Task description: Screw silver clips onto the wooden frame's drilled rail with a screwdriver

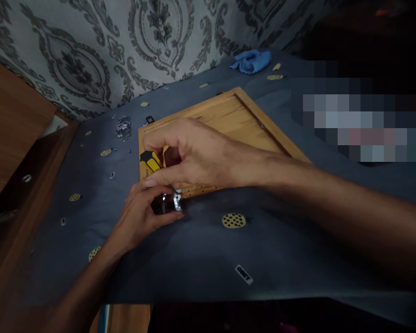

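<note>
A wooden panel with a raised rim [263, 121] lies on the dark blue patterned cloth. Across its near left corner reaches my right hand [190, 155], its fingers wrapped round a yellow and black screwdriver [151, 162]. The tool's tip slants down toward a shiny metal bracket [177, 202] at the panel's near edge. Just below, my left hand [143, 208] pinches the bracket between thumb and fingers. Small dark holes show along the panel's edge beside the bracket. My right hand hides part of the panel and of the screwdriver.
Several small metal parts [124, 128] lie in a pile left of the panel, with a black-framed piece [149, 120] near its back corner. A blue crumpled cloth [251, 61] is at the back. Wooden furniture [14, 125] stands at the left.
</note>
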Available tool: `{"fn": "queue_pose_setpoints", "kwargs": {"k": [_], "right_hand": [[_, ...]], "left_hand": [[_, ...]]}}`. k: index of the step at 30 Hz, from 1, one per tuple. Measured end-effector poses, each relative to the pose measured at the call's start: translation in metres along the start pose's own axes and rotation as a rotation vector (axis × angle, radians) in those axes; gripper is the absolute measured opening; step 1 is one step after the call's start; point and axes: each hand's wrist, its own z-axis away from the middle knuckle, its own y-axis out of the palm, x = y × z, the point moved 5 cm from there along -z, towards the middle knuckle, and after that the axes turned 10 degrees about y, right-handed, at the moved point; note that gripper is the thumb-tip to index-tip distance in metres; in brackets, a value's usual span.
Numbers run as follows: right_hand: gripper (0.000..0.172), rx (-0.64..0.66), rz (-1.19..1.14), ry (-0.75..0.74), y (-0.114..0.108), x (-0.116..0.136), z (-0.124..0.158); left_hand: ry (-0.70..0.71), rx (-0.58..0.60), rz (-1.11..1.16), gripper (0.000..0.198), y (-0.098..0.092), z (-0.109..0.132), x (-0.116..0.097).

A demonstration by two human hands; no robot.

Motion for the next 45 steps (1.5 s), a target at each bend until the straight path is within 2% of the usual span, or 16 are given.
{"fn": "queue_pose_setpoints", "kwargs": {"k": [3, 7, 9, 18, 27, 31, 35, 39, 41, 45], "right_hand": [[0.046, -0.179, -0.003, -0.028, 0.004, -0.002, -0.002], [0.037, -0.393, -0.066, -0.133, -0.005, 0.004, 0.002], [0.033, -0.438, -0.042, -0.127, -0.012, 0.006, 0.004], [0.043, -0.282, 0.101, -0.011, -0.007, 0.000, -0.001], [0.035, -0.235, 0.037, -0.003, -0.001, -0.007, -0.003], [0.037, -0.235, 0.057, 0.005, -0.002, -0.006, -0.003], [0.039, -0.155, 0.037, 0.004, 0.000, -0.002, -0.002], [0.033, -0.121, 0.042, 0.014, -0.001, 0.002, 0.000], [0.030, -0.053, -0.018, 0.035, -0.002, 0.003, 0.001], [0.040, 0.152, -0.099, 0.068, -0.007, 0.009, 0.005]], "left_hand": [[0.001, 0.012, -0.007, 0.036, 0.000, -0.001, -0.001], [0.090, 0.022, 0.032, 0.033, -0.001, -0.004, -0.007], [0.096, 0.031, 0.032, 0.033, -0.002, -0.004, -0.007], [0.096, 0.027, 0.041, 0.033, -0.001, -0.004, -0.006], [0.072, 0.041, 0.031, 0.031, -0.001, -0.005, -0.007], [0.080, 0.029, 0.045, 0.030, -0.001, -0.005, -0.007], [0.057, 0.025, 0.041, 0.031, -0.003, -0.005, -0.007], [0.043, 0.015, 0.025, 0.031, -0.004, -0.005, -0.007], [0.042, 0.015, 0.015, 0.032, -0.004, -0.004, -0.007], [0.053, 0.017, 0.028, 0.032, -0.002, -0.004, -0.006]]}}
